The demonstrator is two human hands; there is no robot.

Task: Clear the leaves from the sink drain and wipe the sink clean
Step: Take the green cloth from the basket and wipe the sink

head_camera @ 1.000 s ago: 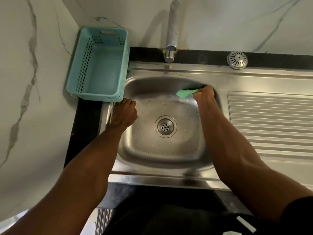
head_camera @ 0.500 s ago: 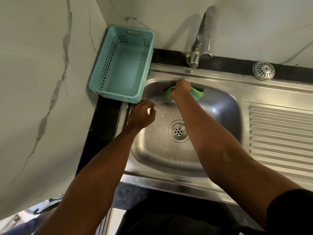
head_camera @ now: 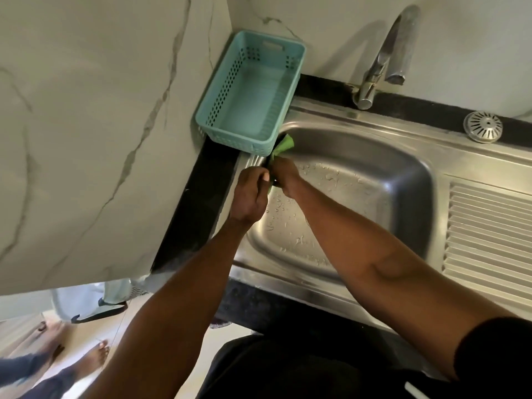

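Observation:
The steel sink (head_camera: 403, 180) holds scattered water drops; my right forearm hides its drain. A green cloth (head_camera: 284, 145) sticks out at the basin's back left corner, gripped by my right hand (head_camera: 285, 175), which presses against the left wall of the basin. My left hand (head_camera: 250, 194) rests curled on the sink's left rim, touching the right hand. Whether it holds anything I cannot tell. No leaves show.
A teal perforated basket (head_camera: 250, 93) sits on the black counter left of the sink. The tap (head_camera: 383, 59) rises at the back. A round strainer cap (head_camera: 483, 126) lies on the back ledge, ribbed drainboard (head_camera: 489, 237) at right. Another person's bare feet (head_camera: 95, 355) stand at lower left.
My right hand has swept the green cloth leftward along the back wall, from the right corner to the left corner. The view has swung left; my left hand stayed on the rim.

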